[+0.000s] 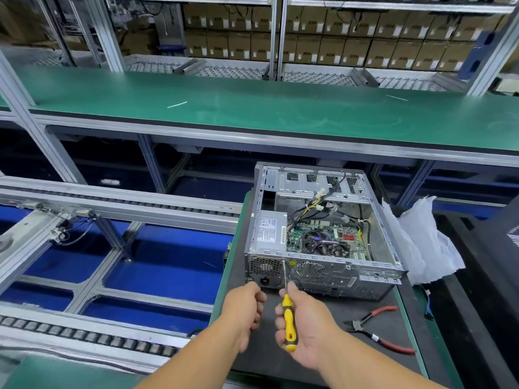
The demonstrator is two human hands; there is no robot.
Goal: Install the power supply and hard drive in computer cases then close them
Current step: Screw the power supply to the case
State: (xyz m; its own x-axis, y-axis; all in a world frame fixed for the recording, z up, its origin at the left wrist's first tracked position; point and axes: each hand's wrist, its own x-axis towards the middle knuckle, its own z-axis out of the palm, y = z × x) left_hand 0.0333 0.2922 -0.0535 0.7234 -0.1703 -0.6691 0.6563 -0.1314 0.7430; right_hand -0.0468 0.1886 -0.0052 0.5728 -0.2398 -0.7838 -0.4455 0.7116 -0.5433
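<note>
An open grey computer case (376, 220) lies on its side on a dark mat, rear panel toward me. A silver power supply (269, 230) sits in its near left corner beside the motherboard (328, 240). My right hand (306, 329) grips a yellow-handled screwdriver (289, 321); the shaft points up and its tip touches the rear panel at the power supply's upper right corner. My left hand (247, 310) hovers curled just left of the handle, below the power socket; what it holds, if anything, is hidden.
Red-handled cutters (376, 329) lie on the mat to the right. A crumpled white plastic bag (424, 242) sits against the case's right side. A dark case panel (494, 248) is at far right. Roller conveyor rails (112, 200) run left, a green bench (252, 108) behind.
</note>
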